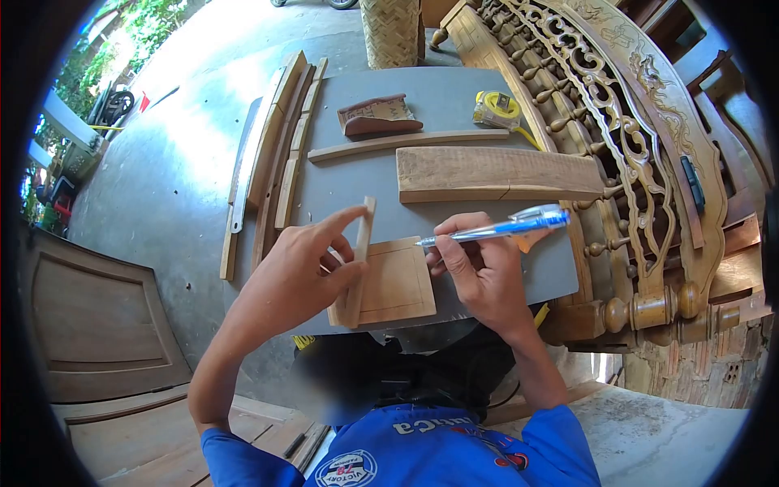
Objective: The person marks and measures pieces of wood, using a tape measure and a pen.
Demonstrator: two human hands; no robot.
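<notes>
My left hand [312, 260] grips a thin wooden strip [363, 235] between thumb and fingers, near the left side of a flat wooden board [398, 280]. Pencil-like lines run along the board's edges. In my right hand [479, 268] is a blue and clear pen [511, 226], its tip pointing left over the board's upper right corner. The board lies at the near edge of a grey table [365, 174]. My right hand's lower fingers are partly hidden beside the board.
Beyond the board lie a thick wooden block [495, 172], a long thin strip [406, 144], folded sandpaper [381, 114] and a yellow tape measure [497, 109]. Long wooden pieces and a saw [243, 174] line the left side. Carved wooden furniture [617, 130] stands at right.
</notes>
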